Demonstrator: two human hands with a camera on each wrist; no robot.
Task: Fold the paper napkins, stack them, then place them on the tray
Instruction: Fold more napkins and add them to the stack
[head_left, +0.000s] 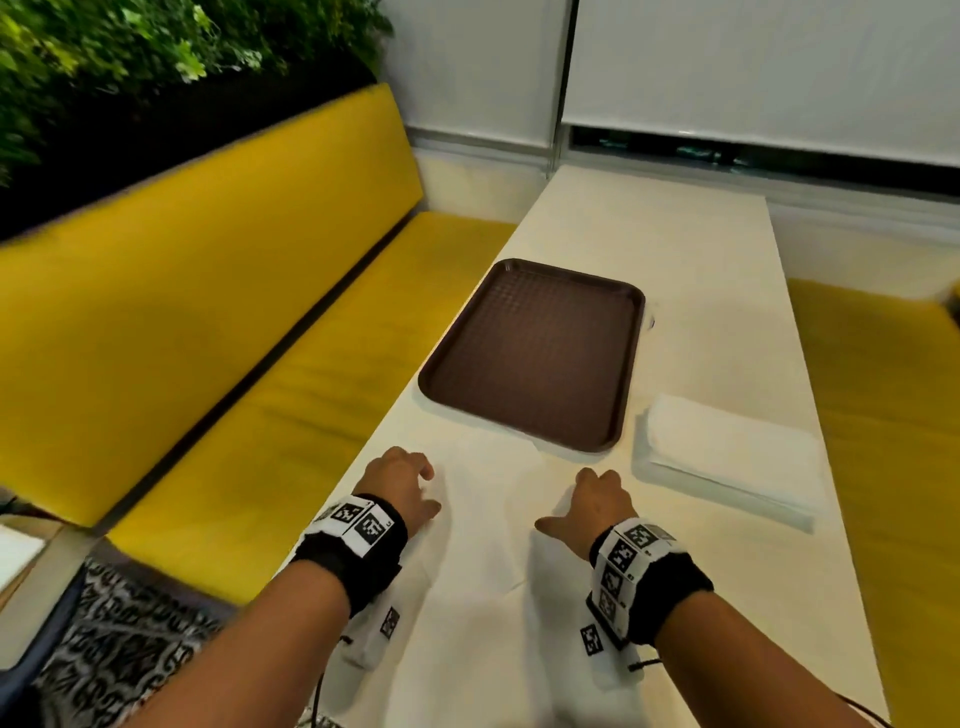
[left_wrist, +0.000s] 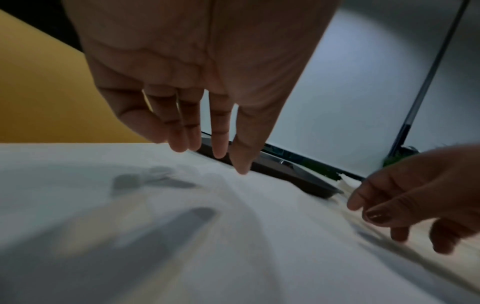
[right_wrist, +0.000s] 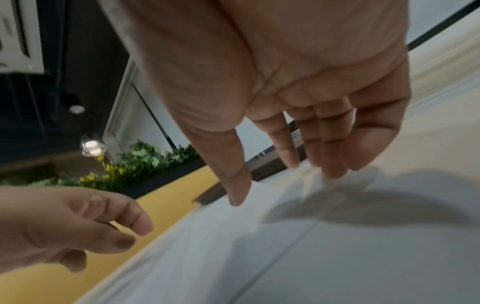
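An unfolded white napkin (head_left: 483, 519) lies flat on the white table, just in front of the brown tray (head_left: 535, 353), which has nothing on it. My left hand (head_left: 402, 483) hovers over the napkin's left edge with straight fingers (left_wrist: 218, 144), and their shadows fall on the napkin (left_wrist: 233, 226) below. My right hand (head_left: 597, 504) is over the napkin's right edge, with relaxed fingers (right_wrist: 335, 164) close to the sheet (right_wrist: 337, 257). Whether they touch it I cannot tell. Neither hand holds anything. A stack of white napkins (head_left: 727, 457) sits to the right of the tray.
The table (head_left: 675, 239) is long and narrow, and it runs away from me. Yellow bench seats (head_left: 260, 364) flank it on both sides. A plant wall (head_left: 130, 52) rises at the far left, and window blinds hang beyond the table's far end.
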